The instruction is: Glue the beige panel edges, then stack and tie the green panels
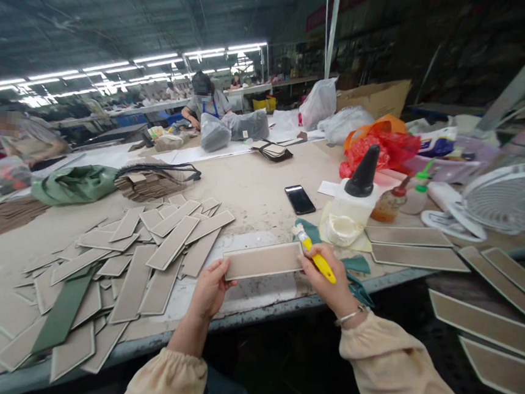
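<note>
A beige rectangular panel with a pale green border [263, 262] is held just above the table's near edge. My left hand [211, 287] pinches its left end between thumb and fingers. In my right hand [333, 283] is a yellow-handled brush [320, 262], bristles pointing up and left; the thumb and fingers also meet the panel's right end. Left of my hands lies a loose heap of similar panels [132, 283], with one green side [64, 308] facing up. Beyond the brush stand a white glue bottle with a black conical cap [356, 199] and a teal cloth [310, 230].
A phone [299, 199] lies mid-table. Small squeeze bottles [388, 205] and a white fan [515, 194] stand at the right. More panels [418, 256] lie along the right edge and lower right. Folded brown pieces [146, 184] and a green bag [75, 183] are farther left. Co-workers sit beyond.
</note>
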The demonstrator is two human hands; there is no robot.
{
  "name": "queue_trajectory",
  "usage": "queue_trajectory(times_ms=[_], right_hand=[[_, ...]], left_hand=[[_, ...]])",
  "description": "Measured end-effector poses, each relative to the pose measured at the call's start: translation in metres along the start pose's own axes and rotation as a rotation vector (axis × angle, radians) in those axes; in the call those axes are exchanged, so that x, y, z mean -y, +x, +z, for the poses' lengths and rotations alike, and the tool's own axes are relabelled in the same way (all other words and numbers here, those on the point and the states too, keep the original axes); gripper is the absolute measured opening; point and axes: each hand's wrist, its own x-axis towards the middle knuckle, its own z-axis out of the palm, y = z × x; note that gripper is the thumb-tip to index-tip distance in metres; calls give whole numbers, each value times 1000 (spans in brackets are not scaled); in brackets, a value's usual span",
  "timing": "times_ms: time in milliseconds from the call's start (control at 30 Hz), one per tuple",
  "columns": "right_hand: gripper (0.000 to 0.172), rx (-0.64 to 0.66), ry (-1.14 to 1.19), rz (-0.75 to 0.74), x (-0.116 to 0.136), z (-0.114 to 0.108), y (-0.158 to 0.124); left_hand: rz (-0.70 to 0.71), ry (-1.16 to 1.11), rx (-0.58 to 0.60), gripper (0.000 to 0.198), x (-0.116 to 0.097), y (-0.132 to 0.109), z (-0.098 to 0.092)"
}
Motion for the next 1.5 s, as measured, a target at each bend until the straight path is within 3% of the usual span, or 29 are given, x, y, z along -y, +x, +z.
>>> queue_trajectory(times_ms=[133, 233, 333, 467, 567, 733, 933, 1100, 1300, 1400, 1500], right_hand=[[22, -27, 6, 33, -2, 4, -2], [25, -4, 80, 83, -1, 17, -11], [24, 104, 139, 89, 4, 33, -27], [19, 219, 92, -49, 12, 45, -42], [17, 136, 76, -94, 11, 41, -36], [22, -14, 197, -1, 9, 29, -16], [20, 34, 323, 20, 22, 26, -7], [19, 95, 300, 44, 27, 24, -6], [20, 170, 316, 66, 29, 17, -5], [19, 202, 312, 36, 26, 15, -5], [17, 241, 282, -3, 23, 14, -5]], left_hand=[[115, -168, 30, 31, 2, -3, 3], [152, -276, 109, 38, 8, -8, 15], [122, -373, 181, 49, 11, -11, 31], [123, -455, 188, 54, 4, -9, 37], [36, -442, 291, 59, -2, -9, 30], [-217, -321, 463, 88, 2, -10, 22], [-401, -146, 611, 99, 21, -13, 32], [-452, -7, 693, 98, 37, -13, 38], [-446, 86, 685, 91, 39, -16, 43], [-420, 146, 573, 80, 36, -18, 45], [-303, 181, 455, 58, 34, -18, 47]])
